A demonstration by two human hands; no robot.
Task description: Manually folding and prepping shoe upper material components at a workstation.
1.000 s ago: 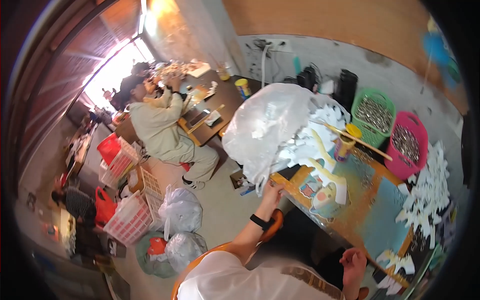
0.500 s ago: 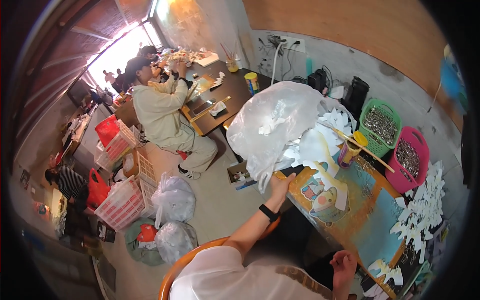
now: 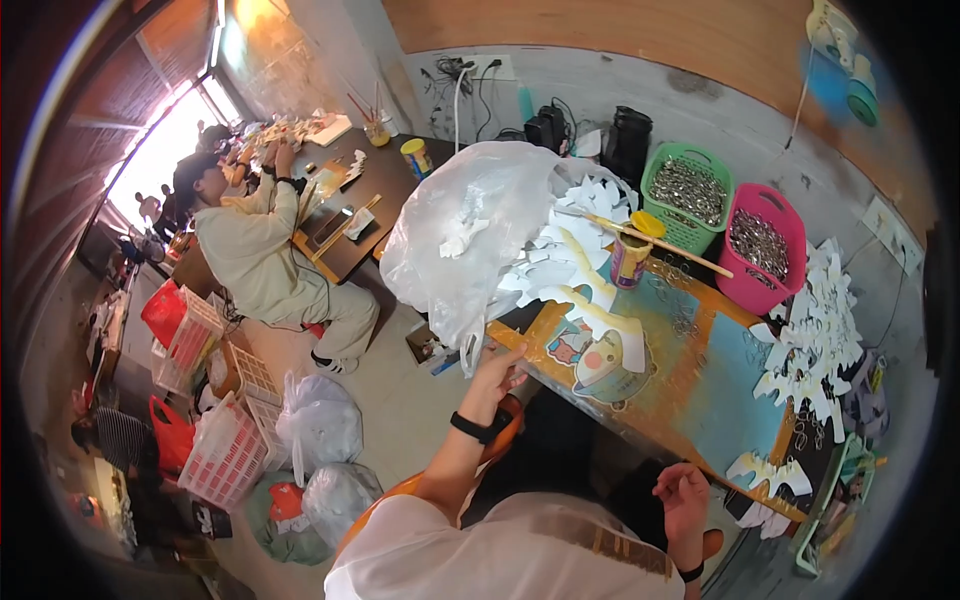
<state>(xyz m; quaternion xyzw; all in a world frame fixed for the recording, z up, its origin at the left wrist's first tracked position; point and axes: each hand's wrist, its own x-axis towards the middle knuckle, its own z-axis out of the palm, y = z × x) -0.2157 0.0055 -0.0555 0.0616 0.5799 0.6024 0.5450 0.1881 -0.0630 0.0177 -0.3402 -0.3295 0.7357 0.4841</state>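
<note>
My left hand (image 3: pixel 497 374) is at the near left edge of the worktable (image 3: pixel 735 432), thumb and fingers apart, with nothing visible in it. Close beside it hangs the twisted end of a big translucent plastic bag (image 3: pixel 440 235). My right hand (image 3: pixel 684 500) hovers in front of the table edge, fingers loosely bent and apart, holding nothing. On the table between them lies a round cartoon-face cutout (image 3: pixel 612 368), partly covered by a yellow-edged white strip (image 3: pixel 612 322). Behind it stands a yellow-and-purple can (image 3: pixel 629 262) with a stick (image 3: pixel 675 250) lying across its top.
White cut pieces (image 3: pixel 560 245) pile beside the bag; more (image 3: pixel 815 320) heap at the right. Green (image 3: pixel 685 232) and pink (image 3: pixel 745 285) baskets hold metal rings. Another person (image 3: pixel 255 240) sits at a dark table. Stuffed bags (image 3: pixel 320 415) and crates (image 3: pixel 225 455) stand on the floor.
The view has swung right, so the scene sits further left. My left hand stays by the table edge, its fingers now showing more. My right hand remains low by the near edge.
</note>
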